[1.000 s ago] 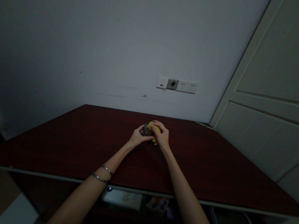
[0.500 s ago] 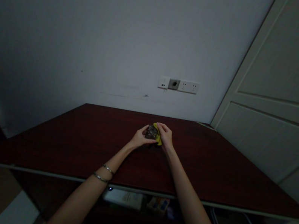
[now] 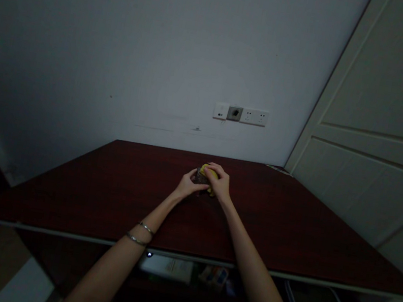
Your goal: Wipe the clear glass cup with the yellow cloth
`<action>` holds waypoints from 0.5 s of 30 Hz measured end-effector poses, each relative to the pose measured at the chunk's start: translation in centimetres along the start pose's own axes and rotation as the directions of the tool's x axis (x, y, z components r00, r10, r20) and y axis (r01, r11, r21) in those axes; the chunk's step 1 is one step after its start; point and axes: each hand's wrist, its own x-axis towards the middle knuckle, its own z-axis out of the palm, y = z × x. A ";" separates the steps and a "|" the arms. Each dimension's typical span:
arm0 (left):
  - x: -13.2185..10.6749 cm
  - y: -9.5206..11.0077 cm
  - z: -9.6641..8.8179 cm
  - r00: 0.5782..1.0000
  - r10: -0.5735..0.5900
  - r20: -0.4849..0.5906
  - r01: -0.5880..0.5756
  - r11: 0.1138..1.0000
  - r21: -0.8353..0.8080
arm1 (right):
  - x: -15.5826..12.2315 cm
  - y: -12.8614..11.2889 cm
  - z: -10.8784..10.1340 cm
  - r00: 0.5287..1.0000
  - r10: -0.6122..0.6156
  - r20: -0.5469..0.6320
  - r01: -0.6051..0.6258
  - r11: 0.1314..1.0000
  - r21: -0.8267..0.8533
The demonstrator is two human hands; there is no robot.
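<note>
Both my arms reach out over a dark red-brown table (image 3: 101,196). My left hand (image 3: 187,184), with two thin bangles on its wrist, grips a small dark greyish object (image 3: 198,176) from the left. My right hand (image 3: 220,182) is closed over a yellow cloth (image 3: 208,171) and presses it onto the top and right side of that object. The object is mostly hidden by fingers and cloth, so I cannot make out what it is. Both hands sit near the middle of the table's far half.
A white wall with a row of sockets (image 3: 240,115) stands behind the table. A white panelled door (image 3: 377,139) is at the right. Under the table's front edge lie a white box (image 3: 165,267) and small packets (image 3: 213,275).
The yellow cloth under my right hand has shifted from the object's right side back over its top. My left hand has kept its grip. Neither arm has moved much.
</note>
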 end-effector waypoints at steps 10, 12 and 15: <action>-0.5 0.9 0.2 0.987 -0.157 -0.021 0.157 0.988 -0.005 | 0.0 0.0 -0.2 0.992 -0.072 0.106 0.066 0.996 0.057; -0.5 1.0 0.1 0.988 -0.154 -0.019 0.154 0.988 -0.013 | 0.0 0.0 -0.2 0.991 -0.077 0.112 0.070 0.996 0.063; -0.6 1.1 0.1 0.993 -0.118 0.029 0.119 0.993 -0.018 | 0.1 0.5 -0.1 1.000 0.004 0.014 -0.005 0.998 0.065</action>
